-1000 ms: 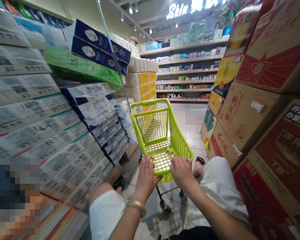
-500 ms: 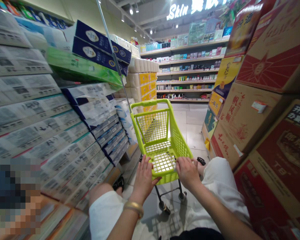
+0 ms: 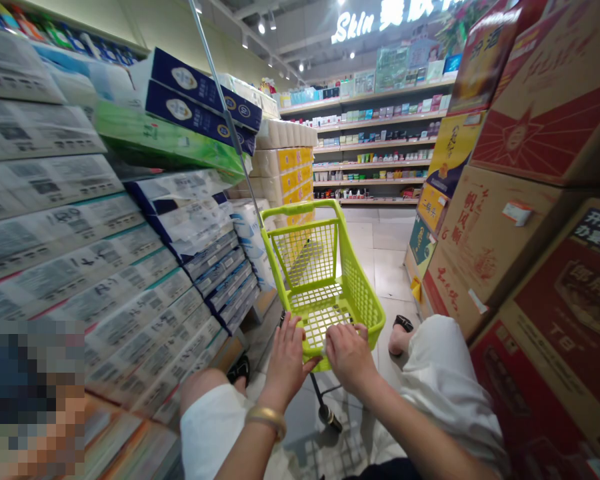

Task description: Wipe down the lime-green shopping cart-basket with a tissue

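Observation:
A small lime-green shopping cart (image 3: 363, 283) with a grid basket stands upright between my knees. My left hand (image 3: 286, 357) is closed over the left corner of its near rim, fingers on top and thumb below. A gold bangle (image 3: 266, 419) circles that wrist. My right hand (image 3: 349, 353) bends over the middle of the same near rim, close beside the left. A small white cloth-like piece (image 3: 325, 345) shows at its fingertips, mostly hidden. The basket's grid floor and far panel are visible with nothing lying on them.
Stacked packs of paper (image 3: 95, 267) crowd the left side, and a thin metal pole (image 3: 213, 60) rises by the cart. Cardboard cartons (image 3: 500, 227) are piled on the right. Beyond the tiled floor (image 3: 380, 253) stand shelves (image 3: 375, 123) of small goods. My sandalled feet flank the cart.
My right hand has slid left along the near rim, from the right corner to the middle, with the white piece moving along. My left hand and the cart stay nearly in place.

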Action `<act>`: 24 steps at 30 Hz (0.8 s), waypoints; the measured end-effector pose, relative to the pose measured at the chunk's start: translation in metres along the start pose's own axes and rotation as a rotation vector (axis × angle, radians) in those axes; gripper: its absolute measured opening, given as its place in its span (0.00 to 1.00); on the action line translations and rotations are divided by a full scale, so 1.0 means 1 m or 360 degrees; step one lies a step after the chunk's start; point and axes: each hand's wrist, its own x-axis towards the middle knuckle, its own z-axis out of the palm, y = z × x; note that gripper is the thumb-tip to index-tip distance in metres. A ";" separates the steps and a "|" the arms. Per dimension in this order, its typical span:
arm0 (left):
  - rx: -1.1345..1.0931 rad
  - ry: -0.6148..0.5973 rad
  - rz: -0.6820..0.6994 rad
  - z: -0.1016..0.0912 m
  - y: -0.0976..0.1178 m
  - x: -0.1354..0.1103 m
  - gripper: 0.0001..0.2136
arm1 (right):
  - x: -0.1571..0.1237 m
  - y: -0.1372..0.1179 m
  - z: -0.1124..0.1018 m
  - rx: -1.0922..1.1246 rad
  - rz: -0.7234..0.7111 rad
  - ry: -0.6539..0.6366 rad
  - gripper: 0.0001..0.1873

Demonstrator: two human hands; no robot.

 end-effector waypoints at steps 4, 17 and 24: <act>-0.0043 0.0007 -0.0009 0.000 0.001 0.000 0.17 | 0.000 0.035 -0.016 -0.0110 0.0140 0.0016 0.07; 0.0016 -0.0037 -0.0010 0.000 0.002 0.000 0.17 | 0.002 -0.013 0.004 0.0003 -0.0020 -0.0036 0.06; -0.0073 0.0033 -0.0014 0.003 0.001 0.000 0.17 | -0.001 0.035 -0.017 -0.0170 0.0214 -0.0010 0.06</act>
